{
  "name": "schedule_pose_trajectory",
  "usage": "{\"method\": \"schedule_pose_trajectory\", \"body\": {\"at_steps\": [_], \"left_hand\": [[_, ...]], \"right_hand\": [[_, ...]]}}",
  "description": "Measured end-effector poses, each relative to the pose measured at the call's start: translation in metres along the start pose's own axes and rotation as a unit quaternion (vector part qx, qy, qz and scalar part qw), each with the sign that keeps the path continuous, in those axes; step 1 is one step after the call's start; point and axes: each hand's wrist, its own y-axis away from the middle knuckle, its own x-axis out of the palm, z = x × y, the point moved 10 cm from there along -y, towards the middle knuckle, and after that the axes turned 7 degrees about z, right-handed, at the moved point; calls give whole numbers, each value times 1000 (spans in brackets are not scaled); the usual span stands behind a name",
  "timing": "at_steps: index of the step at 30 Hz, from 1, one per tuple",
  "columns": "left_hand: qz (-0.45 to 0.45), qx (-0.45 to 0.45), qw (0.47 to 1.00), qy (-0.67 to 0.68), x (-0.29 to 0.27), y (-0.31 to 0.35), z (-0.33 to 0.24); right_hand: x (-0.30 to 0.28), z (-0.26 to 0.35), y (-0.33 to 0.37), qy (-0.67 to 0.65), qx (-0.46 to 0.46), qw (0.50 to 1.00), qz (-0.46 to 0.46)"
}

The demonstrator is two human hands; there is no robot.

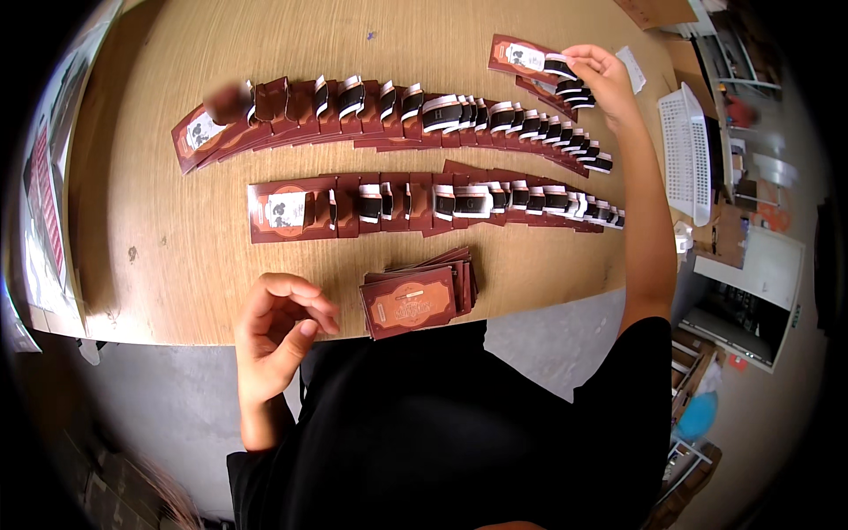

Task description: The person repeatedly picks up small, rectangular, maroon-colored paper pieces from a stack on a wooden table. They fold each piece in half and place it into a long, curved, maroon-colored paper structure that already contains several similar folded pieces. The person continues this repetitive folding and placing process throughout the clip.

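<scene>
At the far right of the table, my right hand [604, 78] is closed in a pinch on the end of a dark red card [510, 55] with a white printed slip. Another dark red card with black-and-white flaps lies partly under it. My left hand [281, 331] hovers at the near table edge, fingers loosely curved and apart, holding nothing. Just right of it sits a stack of dark red cards [408, 302] with an orange panel. Beyond the stack, overlapping cards form a near row [318, 231] and a curved far row [187, 159], their black-and-white flaps sticking up.
The wooden table [141, 296] has a curved near edge. A white perforated basket [685, 155] stands at its right side. Clear plastic packaging [40, 203] lies along the left edge. A white scrap [631, 69] is beside my right hand.
</scene>
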Motion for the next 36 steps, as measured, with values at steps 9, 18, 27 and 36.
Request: {"method": "schedule_pose_trajectory", "body": {"at_steps": [9, 18, 27, 36], "left_hand": [[-14, -8, 1000, -1, -3, -1, 1], [-17, -28, 995, -92, 7, 0, 0], [-4, -94, 989, -117, 11, -2, 22], [-33, -36, 991, -123, 12, -3, 15]], "right_hand": [[-18, -31, -5, 138, -9, 989, -43], [19, 99, 75, 215, -211, 941, -155], [209, 141, 213, 278, -357, 865, 215], [204, 135, 217, 284, -378, 871, 135]]}}
